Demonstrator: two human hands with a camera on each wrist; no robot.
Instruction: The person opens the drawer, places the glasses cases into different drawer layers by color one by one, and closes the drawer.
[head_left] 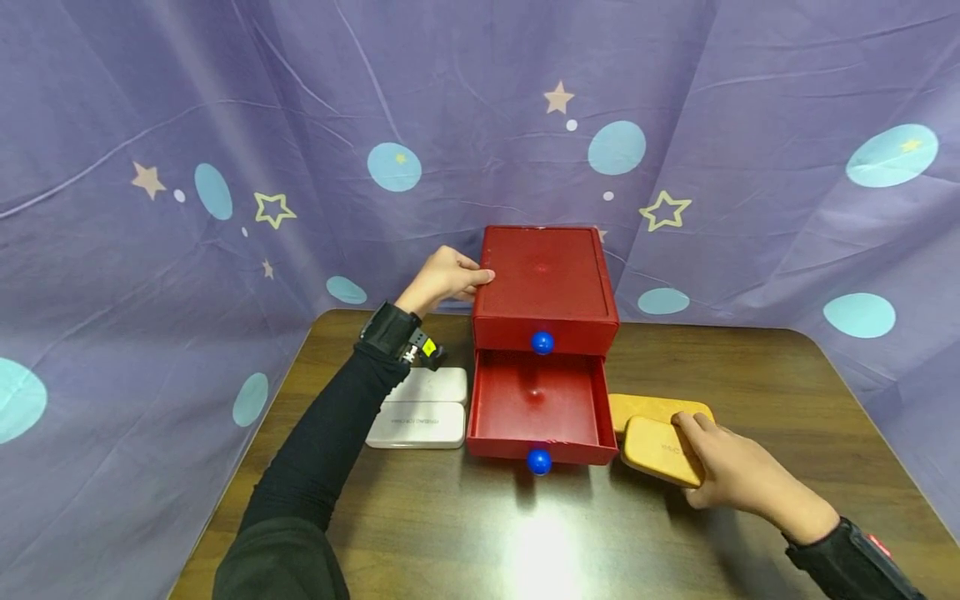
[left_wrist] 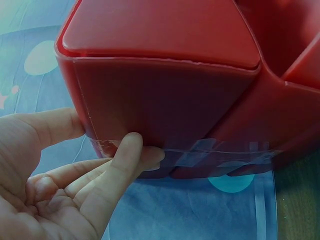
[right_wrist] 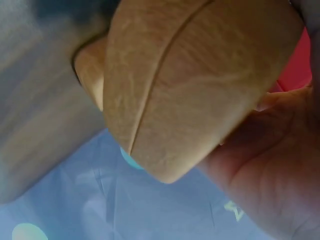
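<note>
We see our right hand (head_left: 731, 471) gripping a tan case (head_left: 663, 451) at the counter's (head_left: 787, 392) right, just beside the pulled-out lower drawer (head_left: 536, 408) of a red drawer box (head_left: 543, 283). Our left hand (head_left: 446, 279) rests on the box's left side, fingers relaxed against it. Two white cases (head_left: 420, 423) lie left of the drawer; their print is too small to read.

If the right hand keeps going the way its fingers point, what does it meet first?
The right hand grips the front yellow case, fingers pointing up-left. Straight on, probably the second yellow case, then the open lower drawer; depth unclear.
</note>
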